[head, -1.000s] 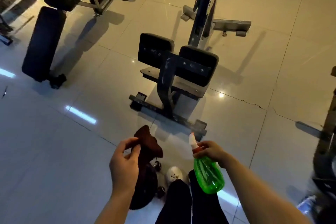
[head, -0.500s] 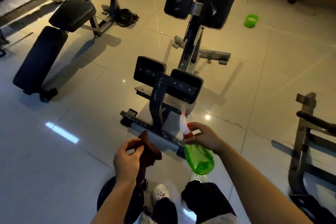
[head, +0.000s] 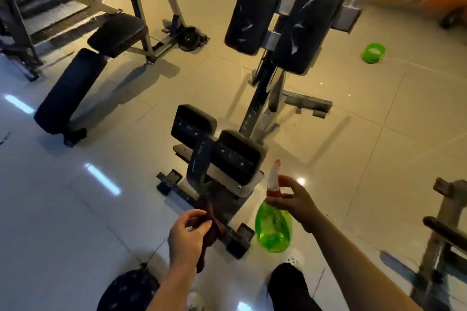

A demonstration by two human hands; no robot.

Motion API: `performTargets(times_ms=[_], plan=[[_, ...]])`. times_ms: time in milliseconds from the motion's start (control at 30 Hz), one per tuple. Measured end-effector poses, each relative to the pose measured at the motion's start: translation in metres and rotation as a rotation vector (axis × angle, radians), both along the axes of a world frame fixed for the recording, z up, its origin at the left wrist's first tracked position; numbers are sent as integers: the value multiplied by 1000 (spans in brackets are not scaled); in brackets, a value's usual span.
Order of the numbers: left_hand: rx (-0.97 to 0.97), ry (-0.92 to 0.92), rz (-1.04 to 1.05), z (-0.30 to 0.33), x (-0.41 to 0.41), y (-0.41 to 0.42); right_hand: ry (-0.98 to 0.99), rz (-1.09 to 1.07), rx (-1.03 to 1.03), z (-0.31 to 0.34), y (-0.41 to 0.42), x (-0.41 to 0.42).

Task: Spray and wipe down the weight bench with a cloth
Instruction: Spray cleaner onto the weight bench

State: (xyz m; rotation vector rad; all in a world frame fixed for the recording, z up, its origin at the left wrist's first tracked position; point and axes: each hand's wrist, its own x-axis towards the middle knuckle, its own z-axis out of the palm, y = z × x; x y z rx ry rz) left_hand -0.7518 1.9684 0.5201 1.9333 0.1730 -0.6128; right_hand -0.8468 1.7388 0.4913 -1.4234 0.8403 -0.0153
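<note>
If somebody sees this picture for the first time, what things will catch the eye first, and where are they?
The bright green spray bottle, low and right of centre, is gripped at its neck by the right hand. Beside it, the left hand holds a dark red cloth. Ahead stands the weight bench, its two tall scuffed black pads rising at the top centre.

Words: none can be read anywhere.
Numbers: none can be read.
Spray bottle (head: 273, 228): near, right; green with no label that shows.
Weight bench (head: 262, 58): middle; black pads with pale scuffs, not letters.
Green tub (head: 373, 52): far right; too small to tell any print.
</note>
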Motion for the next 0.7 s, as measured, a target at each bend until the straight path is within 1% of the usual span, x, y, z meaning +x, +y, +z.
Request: performTargets(times_ms=[67, 100, 200, 267, 367, 500, 533, 700], plan=[[1, -25, -87, 9, -9, -52, -19, -89, -21, 11, -54, -8], [-19, -38, -118, 14, -12, -76, -26, -94, -48, 18, -80, -11], [-108, -78, -140, 33, -14, -137, -47, -55, -133, 44, -146, -12], [-146, -127, -147, 43, -8, -165, -62, 12, -197, 56, -177, -6], [-180, -170, -121, 54, 5, -197, -82, 148, -299, 71, -212, 12], [-209, -180, -34, 63, 25, -235, -91, 345, -347, 83, -237, 46], [-200, -188, -18, 63, 30, -246, -80, 359, -361, 81, -245, 53], [-211, -159, 35, 48, 54, -309, -43, 277, -334, 73, -305, 81]])
